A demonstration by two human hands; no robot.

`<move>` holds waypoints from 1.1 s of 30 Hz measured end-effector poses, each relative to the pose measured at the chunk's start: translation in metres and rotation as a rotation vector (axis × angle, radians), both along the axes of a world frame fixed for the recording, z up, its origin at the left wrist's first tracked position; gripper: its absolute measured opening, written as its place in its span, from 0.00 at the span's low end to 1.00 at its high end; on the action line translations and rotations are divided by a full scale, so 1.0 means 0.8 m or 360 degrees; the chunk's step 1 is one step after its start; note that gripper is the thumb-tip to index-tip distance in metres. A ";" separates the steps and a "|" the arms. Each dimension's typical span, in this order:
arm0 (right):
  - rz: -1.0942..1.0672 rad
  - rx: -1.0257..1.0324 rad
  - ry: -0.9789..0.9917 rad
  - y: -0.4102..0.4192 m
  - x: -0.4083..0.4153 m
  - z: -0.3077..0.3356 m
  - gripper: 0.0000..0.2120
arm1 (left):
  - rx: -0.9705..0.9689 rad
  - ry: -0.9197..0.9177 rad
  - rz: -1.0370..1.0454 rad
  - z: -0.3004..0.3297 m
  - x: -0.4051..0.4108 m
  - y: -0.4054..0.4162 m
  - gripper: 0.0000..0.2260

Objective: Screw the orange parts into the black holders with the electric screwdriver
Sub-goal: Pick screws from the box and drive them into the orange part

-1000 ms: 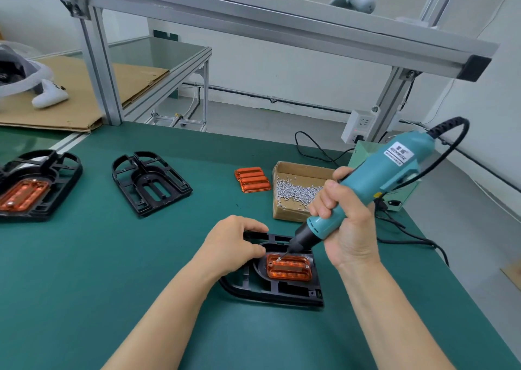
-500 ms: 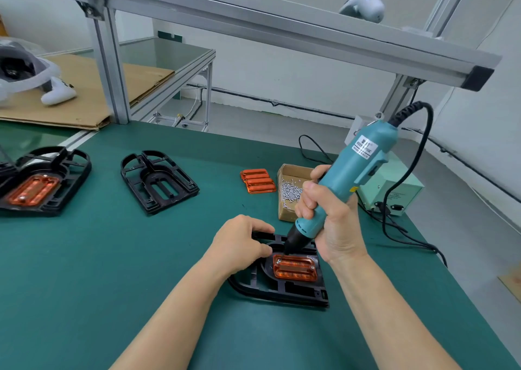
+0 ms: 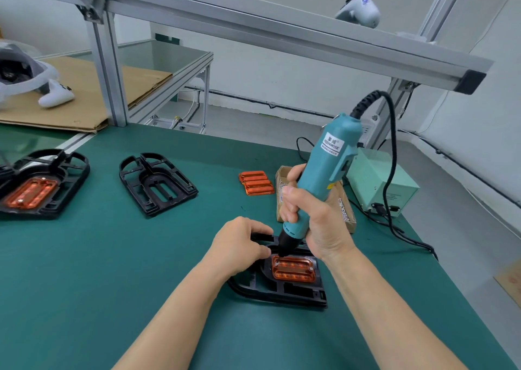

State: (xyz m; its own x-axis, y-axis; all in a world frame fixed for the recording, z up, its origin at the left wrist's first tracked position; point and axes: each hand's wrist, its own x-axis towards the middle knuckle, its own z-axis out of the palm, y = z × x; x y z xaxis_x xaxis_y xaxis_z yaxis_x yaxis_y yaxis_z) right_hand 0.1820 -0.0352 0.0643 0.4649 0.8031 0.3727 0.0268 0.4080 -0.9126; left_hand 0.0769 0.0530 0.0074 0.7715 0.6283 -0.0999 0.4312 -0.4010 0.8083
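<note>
Mid-screw here, low centre of the frame. The right hand (image 3: 313,217) is wrapped tight around the teal electric screwdriver (image 3: 324,178), held nearly upright, with its black nose down on the upper left corner of the orange part (image 3: 293,269). That part sits in the pocket of the black holder (image 3: 279,288) on the green mat (image 3: 112,257). The left hand (image 3: 239,245) is curled over the holder's upper left rim, gripping it to keep it from shifting.

My guess: this corner screw is being driven, and next the bit has to lift and move to another corner, probably with a fresh screw from the cardboard box (image 3: 345,209) just behind the hand. A screw head looks to be in the upper right corner already, though it's tiny.

Materials: the orange piece is translucent ribbed plastic, a glossy rounded rectangle. The holder is matte black, a skeletal arch-shaped frame. A spare empty holder (image 3: 158,183) lies mid-left, a finished one (image 3: 39,186) at the far left edge, and a stack of orange parts (image 3: 256,183) is beside the box.
</note>
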 end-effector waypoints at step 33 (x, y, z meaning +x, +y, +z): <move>0.0048 -0.0125 -0.0056 -0.008 0.005 0.006 0.10 | 0.0019 -0.0039 0.0113 -0.001 0.001 -0.006 0.15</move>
